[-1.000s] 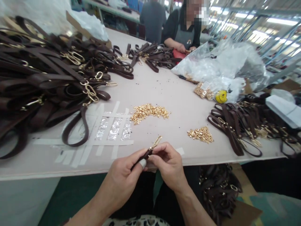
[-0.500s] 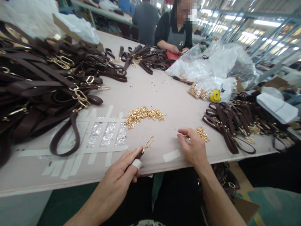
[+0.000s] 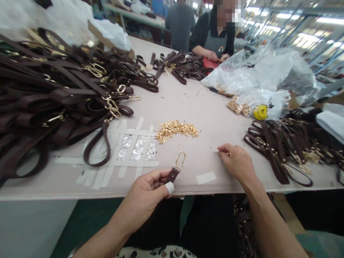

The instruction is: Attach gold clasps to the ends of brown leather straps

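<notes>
My left hand [image 3: 150, 190], with a white wrap on its thumb, pinches the end of a dark brown leather strap [image 3: 172, 174] above the table's near edge. A gold oval clip [image 3: 181, 158] points up from that strap end. My right hand [image 3: 236, 161] is closed low over the table to the right, and small gold metal pieces [image 3: 228, 154] show between its curled fingers; how many it holds is hidden. Ahead, between the hands, lies a heap of small gold metal fittings [image 3: 176, 130].
Dark brown straps with gold clips pile up at left [image 3: 67, 93], at the back and at right [image 3: 279, 147]. Tape strips [image 3: 139, 163] cross clear plastic on the table. Clear bags [image 3: 268, 79] lie at back right. A co-worker [image 3: 215, 39] works across the table.
The strap end in my left hand has turned so its clip faces me more. My right hand's fingers have closed on small gold pieces. The view has shifted left.
</notes>
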A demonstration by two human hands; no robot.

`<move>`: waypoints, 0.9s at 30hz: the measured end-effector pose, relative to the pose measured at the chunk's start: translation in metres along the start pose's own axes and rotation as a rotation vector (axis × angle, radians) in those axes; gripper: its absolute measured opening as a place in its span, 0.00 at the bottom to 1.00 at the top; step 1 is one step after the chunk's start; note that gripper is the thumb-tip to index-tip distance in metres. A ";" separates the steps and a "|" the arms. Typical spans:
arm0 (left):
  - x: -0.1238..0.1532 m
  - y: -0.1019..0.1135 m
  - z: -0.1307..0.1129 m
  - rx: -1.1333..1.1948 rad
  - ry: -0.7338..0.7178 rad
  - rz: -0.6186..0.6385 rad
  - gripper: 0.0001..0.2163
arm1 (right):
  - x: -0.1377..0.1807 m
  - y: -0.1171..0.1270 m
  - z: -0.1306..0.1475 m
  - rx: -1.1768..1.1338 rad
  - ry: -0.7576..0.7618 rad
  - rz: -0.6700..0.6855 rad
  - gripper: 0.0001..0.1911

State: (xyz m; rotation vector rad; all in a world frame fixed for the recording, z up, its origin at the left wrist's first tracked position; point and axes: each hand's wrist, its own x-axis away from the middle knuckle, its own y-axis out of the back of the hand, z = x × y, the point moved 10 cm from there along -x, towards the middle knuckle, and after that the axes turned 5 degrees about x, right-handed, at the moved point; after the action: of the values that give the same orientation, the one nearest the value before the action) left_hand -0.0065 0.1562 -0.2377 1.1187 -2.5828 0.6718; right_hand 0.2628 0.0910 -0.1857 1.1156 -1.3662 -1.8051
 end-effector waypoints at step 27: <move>0.007 0.005 -0.015 -0.216 -0.354 -0.082 0.11 | 0.073 0.000 0.137 -0.947 0.014 -0.070 0.04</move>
State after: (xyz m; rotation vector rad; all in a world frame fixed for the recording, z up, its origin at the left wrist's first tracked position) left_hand -0.0144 0.1625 -0.2236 1.3633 -2.7894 0.1800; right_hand 0.1075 0.0904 -0.1896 0.6394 -0.3276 -2.1046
